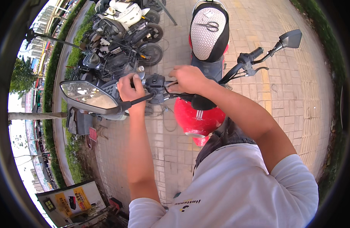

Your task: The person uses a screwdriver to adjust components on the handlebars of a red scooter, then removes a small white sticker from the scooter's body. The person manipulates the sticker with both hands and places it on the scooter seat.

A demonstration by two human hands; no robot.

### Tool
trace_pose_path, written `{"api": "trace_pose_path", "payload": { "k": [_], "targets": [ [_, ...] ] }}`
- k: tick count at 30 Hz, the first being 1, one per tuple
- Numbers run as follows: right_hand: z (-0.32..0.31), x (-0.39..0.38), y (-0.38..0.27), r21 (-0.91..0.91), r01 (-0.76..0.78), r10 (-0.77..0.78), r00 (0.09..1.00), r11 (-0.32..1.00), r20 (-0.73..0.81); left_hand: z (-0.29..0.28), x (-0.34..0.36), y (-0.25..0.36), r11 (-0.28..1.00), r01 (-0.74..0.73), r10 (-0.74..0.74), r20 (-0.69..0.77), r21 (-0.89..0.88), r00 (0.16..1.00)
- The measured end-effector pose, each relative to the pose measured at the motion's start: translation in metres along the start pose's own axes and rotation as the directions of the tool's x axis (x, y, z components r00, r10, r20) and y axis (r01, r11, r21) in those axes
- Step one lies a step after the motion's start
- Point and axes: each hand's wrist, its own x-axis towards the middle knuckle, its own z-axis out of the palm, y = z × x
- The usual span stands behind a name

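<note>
A red scooter (199,114) stands before me with its front toward my body. My left hand (131,89) is closed round the handlebar end beside the black switch housing (156,84), next to the stem of the large mirror (92,97). My right hand (191,79) reaches over the middle of the handlebar, fingers bent and pinched together near the inner side of that housing. Whatever lies between those fingers is hidden; dark cables run close by. Black-handled scissors (210,26) lie on the seat, on its white mesh cover (209,41).
At right, the other grip (255,52), brake lever (261,69) and mirror (290,39) stick out. Several parked scooters (121,41) crowd the left side, one wheel (151,54) close to the handlebar. A sign board (74,203) stands lower left on the paving (258,106).
</note>
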Motion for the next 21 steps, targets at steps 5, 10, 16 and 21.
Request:
{"api": "trace_pose_path", "payload": {
  "k": [5,10,16,21],
  "targets": [
    [0.001,0.003,0.023,0.272,-0.053,0.015,0.99,0.961,0.139,0.0,-0.13,0.019,0.014,0.699,-0.779,0.43,-0.715,0.456],
    [-0.013,-0.005,0.021,0.46,-0.148,0.046,0.973,0.875,0.225,0.034,-0.113,0.028,-0.257,0.467,-0.6,0.519,-0.846,0.609],
    [0.001,0.002,0.035,0.441,-0.058,0.002,0.992,0.896,0.126,0.043,-0.094,0.031,-0.188,0.553,-0.702,0.505,-0.812,0.502],
    [0.001,0.007,0.041,0.483,-0.076,-0.014,0.983,0.872,0.182,0.043,-0.094,0.019,-0.283,0.557,-0.664,0.579,-0.781,0.474]
  ]
}}
